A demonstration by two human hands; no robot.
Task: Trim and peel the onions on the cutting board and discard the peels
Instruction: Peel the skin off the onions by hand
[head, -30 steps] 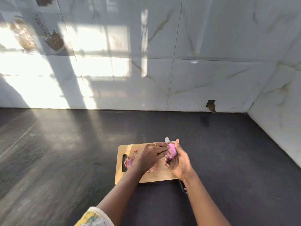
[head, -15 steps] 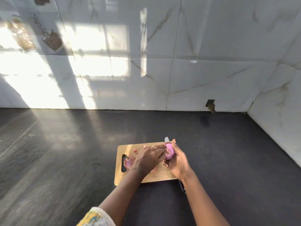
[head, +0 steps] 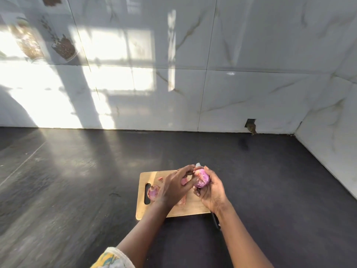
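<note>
A wooden cutting board [head: 142, 210] lies on the dark counter. My right hand [head: 212, 190] cups a purple onion [head: 201, 177] over the board's right side. My left hand [head: 173, 187] pinches at the onion's left side with fingertips, on its skin. A second onion [head: 153, 191] rests on the board near the handle slot, partly hidden by my left hand. Pink peel scraps [head: 160, 178] lie on the board. A knife lies under my right hand; its blade tip [head: 198, 164] shows beyond the onion and its black handle [head: 216, 221] sticks out below my wrist.
The dark counter [head: 77, 180] stretches wide to the left and far side. White marble-look wall tiles [head: 231, 93] rise behind and at the right. A small hole [head: 250, 125] sits low in the back wall.
My left fingers have shifted a little upward along the onion's left side. The onion has turned slightly in my right hand. The board stays put.
</note>
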